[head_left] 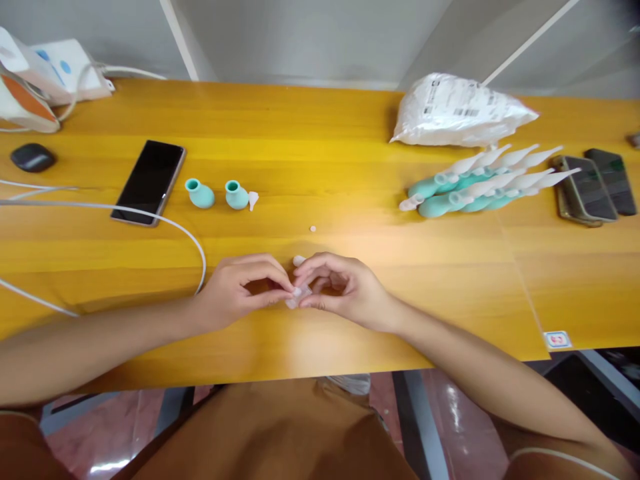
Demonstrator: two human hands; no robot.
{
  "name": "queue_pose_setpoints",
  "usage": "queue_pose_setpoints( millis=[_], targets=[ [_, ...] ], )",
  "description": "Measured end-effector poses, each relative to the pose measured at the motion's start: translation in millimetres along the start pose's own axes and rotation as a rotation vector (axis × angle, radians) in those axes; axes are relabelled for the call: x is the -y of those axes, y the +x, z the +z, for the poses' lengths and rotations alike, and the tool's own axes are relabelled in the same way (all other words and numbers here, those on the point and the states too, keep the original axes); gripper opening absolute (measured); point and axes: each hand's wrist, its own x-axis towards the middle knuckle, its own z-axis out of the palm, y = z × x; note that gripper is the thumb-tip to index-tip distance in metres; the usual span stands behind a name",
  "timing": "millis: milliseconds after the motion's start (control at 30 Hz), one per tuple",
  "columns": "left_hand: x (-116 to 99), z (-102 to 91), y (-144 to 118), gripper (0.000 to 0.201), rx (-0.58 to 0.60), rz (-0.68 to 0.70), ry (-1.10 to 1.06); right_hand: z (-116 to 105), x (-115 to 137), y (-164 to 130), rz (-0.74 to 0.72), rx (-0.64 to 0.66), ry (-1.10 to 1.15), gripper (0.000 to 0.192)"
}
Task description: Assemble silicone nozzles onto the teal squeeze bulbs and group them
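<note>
Both hands meet at the near-centre of the yellow wooden bench (pixel 320 347). The left hand (pixel 240 290) and the right hand (pixel 345 287) are brought together fingertip to fingertip, each pinching one small translucent white piece (pixel 299 295) between thumb and forefinger just above the bench surface. The piece is too small and blurred to identify more closely. A second small white piece (pixel 299 260) lies on the bench just behind the right hand's fingers, and a tiny white bead-like item (pixel 313 229) lies further back, apart from both hands.

Left of centre, two small teal bulbs (pixel 217 195) stand upright side by side, with a white tip (pixel 253 199) lying just beside the right-hand one. A dark smartphone (pixel 149 181) lies face up to their left, with a white cable (pixel 150 217) curving past its near end. A dark earbud case (pixel 33 157) sits at the far left.

To the right, a heap of teal bulbs fitted with long white nozzles (pixel 480 183) lies on its side, near a white plastic bag (pixel 460 112) behind it. Two more phones (pixel 595 187) lie at the far right.
</note>
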Motion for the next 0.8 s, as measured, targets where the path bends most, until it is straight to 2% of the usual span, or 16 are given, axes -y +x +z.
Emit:
queue_pose_setpoints(
  millis=[800],
  targets=[
    [0.2, -2.1, 0.1, 0.011, 0.007, 0.021, 0.051, -2.1, 2.0, -1.3, 0.027, -0.004, -0.038, 0.045]
  ],
)
